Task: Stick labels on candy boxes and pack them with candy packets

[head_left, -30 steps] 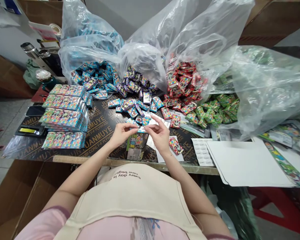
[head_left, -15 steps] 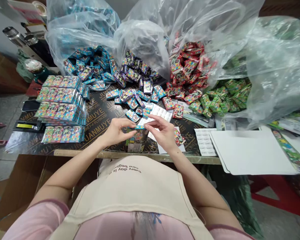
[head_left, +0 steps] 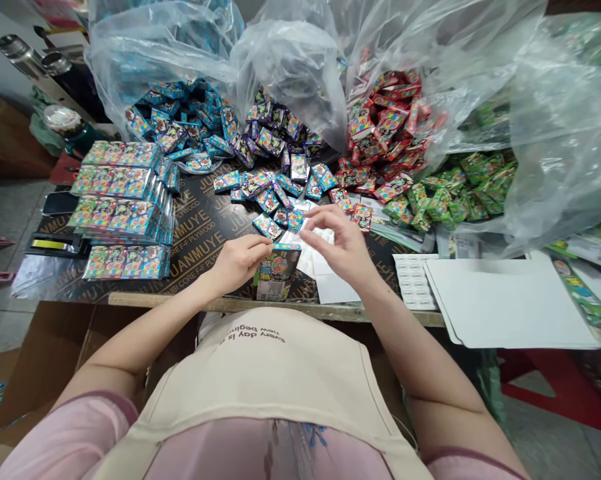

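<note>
Between the thumb and fingers of my left hand is one end of a small blue candy box, seen edge-on. Directly under it shows a dark printed panel; whether the box touches it I cannot tell. My right hand is off to the right of that box, thumb and fingers curved but apart, with nothing visible in them. Beyond both hands lie loose blue boxes and purple boxes. White sheets are partly covered by my right hand.
Clear plastic bags at the back spill blue, purple, red boxes and green boxes. Wrapped four-box packs are stacked at left. A sticker sheet and white cards lie at right, overhanging the table edge.
My right hand has let go of the blue box and moved up and right, its fingers parting. My left hand still holds the box. A red box near my right hand is no longer visible.
</note>
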`<state>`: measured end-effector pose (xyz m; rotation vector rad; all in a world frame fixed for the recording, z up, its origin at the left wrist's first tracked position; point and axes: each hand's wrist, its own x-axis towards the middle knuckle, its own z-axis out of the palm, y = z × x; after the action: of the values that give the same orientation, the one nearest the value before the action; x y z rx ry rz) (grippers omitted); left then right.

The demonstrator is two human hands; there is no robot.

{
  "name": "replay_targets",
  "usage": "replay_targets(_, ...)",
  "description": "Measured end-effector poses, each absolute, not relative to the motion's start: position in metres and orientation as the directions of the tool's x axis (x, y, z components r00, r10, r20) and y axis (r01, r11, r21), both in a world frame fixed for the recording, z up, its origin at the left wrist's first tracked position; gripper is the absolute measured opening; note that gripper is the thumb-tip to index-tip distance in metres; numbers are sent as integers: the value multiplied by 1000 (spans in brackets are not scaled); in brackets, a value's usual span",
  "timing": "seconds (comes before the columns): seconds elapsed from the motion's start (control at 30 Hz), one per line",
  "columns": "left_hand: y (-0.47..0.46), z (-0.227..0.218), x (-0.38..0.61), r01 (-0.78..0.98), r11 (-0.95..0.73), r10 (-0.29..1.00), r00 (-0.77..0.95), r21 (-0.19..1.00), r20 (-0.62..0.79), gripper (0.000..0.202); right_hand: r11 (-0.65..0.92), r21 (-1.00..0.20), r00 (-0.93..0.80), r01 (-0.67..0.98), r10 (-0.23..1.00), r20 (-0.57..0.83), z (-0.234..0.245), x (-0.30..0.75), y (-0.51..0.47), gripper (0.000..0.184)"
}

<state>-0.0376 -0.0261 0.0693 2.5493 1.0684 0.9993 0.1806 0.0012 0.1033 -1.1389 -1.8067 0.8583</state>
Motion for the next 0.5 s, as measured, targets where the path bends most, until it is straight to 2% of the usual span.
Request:
replay_targets(0.1,-26,68,-37,569,-700,710,489,431,507,18,252,-909,-514,332,857,50,105,167,12,20)
replay_targets(0.2,-25,68,-37,570,-700,709,481,430,515,19,124,-932,-604,340,789,-115,100,158,17,23)
replay_targets(0.3,-25,68,-37,563,-701,708,476,438,521,20,71,-938,-616,338,771,-163,97,154,19,25)
replay_targets(0.5,-25,66,-36,546,-694,716,456,469,529,18,81,-933,-629,350,759,-170,95,157,28,24)
